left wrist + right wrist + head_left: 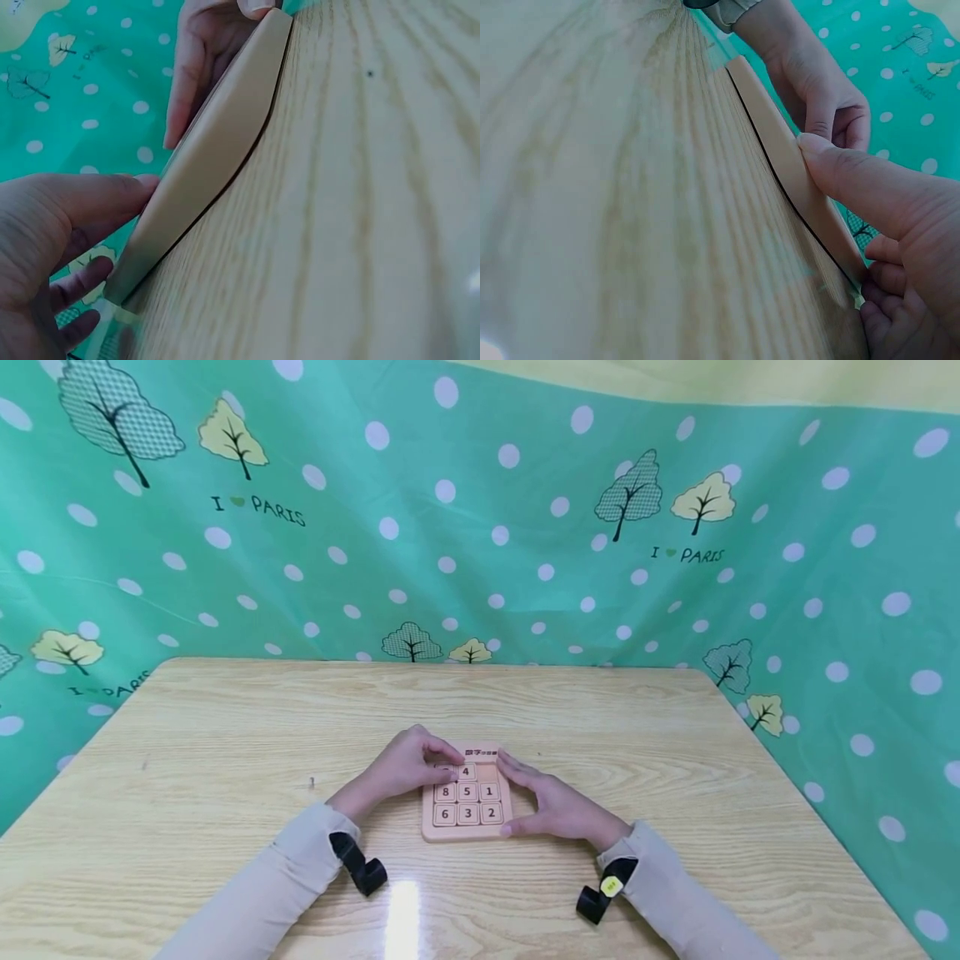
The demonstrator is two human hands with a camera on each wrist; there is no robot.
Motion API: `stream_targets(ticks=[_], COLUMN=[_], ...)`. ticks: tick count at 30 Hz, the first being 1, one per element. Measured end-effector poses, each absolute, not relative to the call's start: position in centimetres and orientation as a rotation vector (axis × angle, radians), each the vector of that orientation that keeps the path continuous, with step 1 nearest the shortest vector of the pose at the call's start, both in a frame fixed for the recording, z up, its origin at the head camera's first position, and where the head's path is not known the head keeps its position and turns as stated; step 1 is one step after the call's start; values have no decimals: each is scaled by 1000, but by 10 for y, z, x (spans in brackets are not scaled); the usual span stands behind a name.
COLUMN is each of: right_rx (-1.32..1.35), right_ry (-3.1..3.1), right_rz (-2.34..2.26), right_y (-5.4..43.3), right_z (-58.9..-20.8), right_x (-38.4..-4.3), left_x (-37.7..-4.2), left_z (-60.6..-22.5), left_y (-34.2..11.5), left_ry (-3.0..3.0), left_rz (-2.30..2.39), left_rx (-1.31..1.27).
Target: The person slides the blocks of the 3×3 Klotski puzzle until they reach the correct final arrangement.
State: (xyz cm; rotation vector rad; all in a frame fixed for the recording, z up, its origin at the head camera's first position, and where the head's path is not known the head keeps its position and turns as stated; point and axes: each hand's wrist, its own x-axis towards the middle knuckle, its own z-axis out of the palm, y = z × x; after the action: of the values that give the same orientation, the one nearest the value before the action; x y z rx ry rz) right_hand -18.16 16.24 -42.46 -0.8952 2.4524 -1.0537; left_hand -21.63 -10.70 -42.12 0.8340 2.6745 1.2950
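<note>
This is a curtained-off spot; what room lies beyond cannot be told. Green dotted cloth (525, 568) (printed "PARIS") hangs behind a wood-grain worktop (225, 718).

a green polka-dotted curtain (525, 577) hangs behind; a pale wood-grain table (225, 735) catches glare.
</note>
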Motion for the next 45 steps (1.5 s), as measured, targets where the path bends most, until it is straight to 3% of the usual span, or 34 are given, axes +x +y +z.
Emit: stream_targets(ticks=[7,21,45], right_rx=[-880,-853,-868], right_ry=[2452,2450,2466], right_rz=[-1053,-1049,-1028], right_y=[161,162,162], right_z=[-425,-422,-423], right_x=[-182,-181,-180], left_x=[-211,-210,-206], left_z=[-415,-427,-426], left_y=[-106,-96,-88], left_ry=[2806,2677,2683], left_rz=[1162,1409,1287], left_rx=[806,674,815])
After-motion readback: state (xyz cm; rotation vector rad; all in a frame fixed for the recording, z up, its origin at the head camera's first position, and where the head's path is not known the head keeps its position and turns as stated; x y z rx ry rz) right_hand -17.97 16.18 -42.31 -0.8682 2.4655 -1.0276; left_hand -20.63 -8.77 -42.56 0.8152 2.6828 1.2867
